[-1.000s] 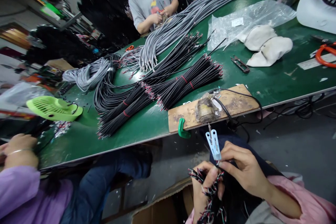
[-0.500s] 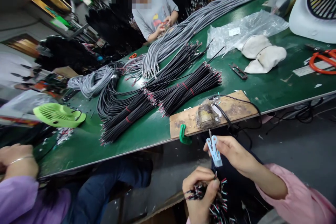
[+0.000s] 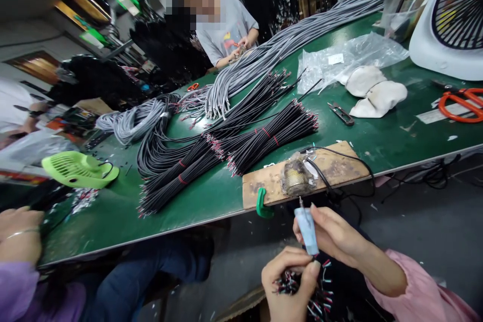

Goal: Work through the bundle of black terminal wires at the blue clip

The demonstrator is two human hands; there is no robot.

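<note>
Wooden board [image 3: 345, 158] — motor [image 3: 296, 178] atop — lies between clip [image 3: 307, 231] and black cables [image 3: 268, 142].

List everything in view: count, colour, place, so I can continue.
table: one, green, centre
grey cables: many, grey, far side
black cables: many, black, middle
bag: one, clear, behind cloth
cloth: one heap, white, right
snips: one, dark, beside cloth
scissors: one clearly, orange handles, right edge
fan: one, white, upper right
vented device: one, lime, left
board: one, brown, near edge
motor: one, yellowish, on board
clamp: one, green, board's left
people: three, grey, purple, white clothes, top and left
clutter: uncounted, dark, upper left
clip: one, light blue, in right hand
wires: many, mostly black, in left hand
left hand: one, bare, bottom centre
right hand: one, bare, lower right
</note>
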